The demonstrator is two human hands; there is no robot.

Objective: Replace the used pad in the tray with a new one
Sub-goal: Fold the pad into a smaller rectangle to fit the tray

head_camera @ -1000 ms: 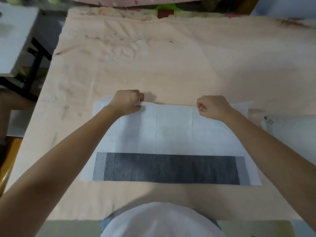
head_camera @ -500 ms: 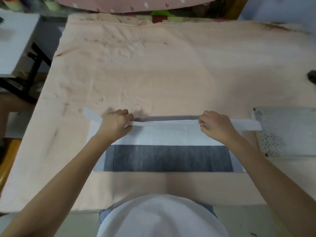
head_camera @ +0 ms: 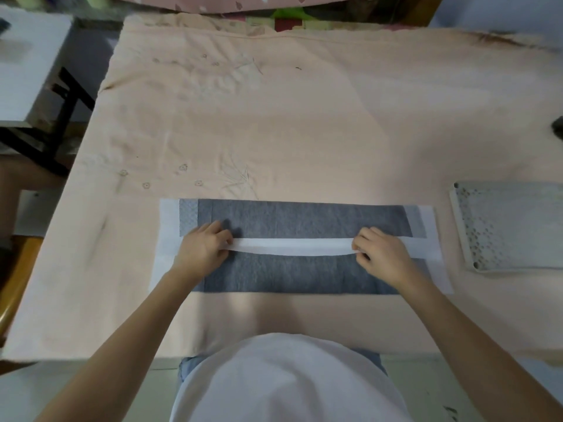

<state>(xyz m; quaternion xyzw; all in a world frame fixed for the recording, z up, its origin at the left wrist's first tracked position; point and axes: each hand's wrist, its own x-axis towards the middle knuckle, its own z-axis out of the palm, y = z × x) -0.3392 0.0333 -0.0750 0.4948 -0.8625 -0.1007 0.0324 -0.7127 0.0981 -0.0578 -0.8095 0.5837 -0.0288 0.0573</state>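
Tray [head_camera: 505,226] beside pad [head_camera: 304,219], grille-covered.

The person wears a plain white top [head_camera: 286,382] that fills the bottom middle of the view, with a strip of blue denim [head_camera: 186,365] showing at each side of its hem. Both forearms are bare from the lower corners up to the wrists, with no sleeve in view. The left hand [head_camera: 202,249] and right hand [head_camera: 382,254] carry no gloves, rings or watch.

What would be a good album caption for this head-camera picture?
Both hands, left hand and right hand, pinch the grey-and-white pad's folded white strip on a peach cloth, beside a perforated tray.
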